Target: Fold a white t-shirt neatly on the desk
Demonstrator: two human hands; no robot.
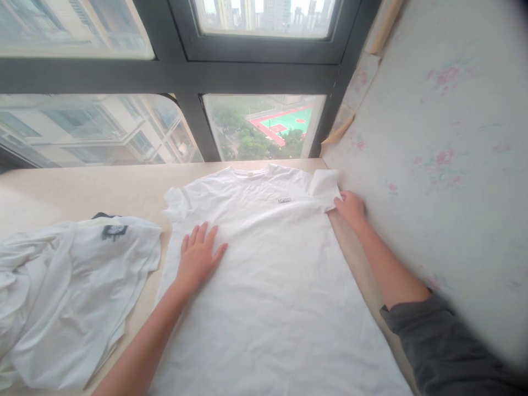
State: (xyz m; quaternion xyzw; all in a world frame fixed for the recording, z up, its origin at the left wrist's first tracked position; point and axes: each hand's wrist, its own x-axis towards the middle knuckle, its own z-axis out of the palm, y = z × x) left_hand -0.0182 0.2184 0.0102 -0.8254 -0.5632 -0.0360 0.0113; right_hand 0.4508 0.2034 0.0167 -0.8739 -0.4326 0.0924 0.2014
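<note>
A white T-shirt (272, 275) lies spread out face up, its neckline toward the window and a small dark print on the chest. My left hand (200, 253) rests flat on the shirt's left side, fingers spread. At the right sleeve, my right hand (350, 209) pinches the sleeve's lower edge between thumb and fingers. The left sleeve is bunched and wrinkled, and soft creases run over the body of the shirt. Its bottom hem is out of view.
Another white garment (82, 291) with a dark print lies crumpled on the pale ledge (103, 187) at left. Dark window frames (177, 77) stand behind the ledge. Close on the right rises a floral-papered wall (445, 165), its paper peeling near the window.
</note>
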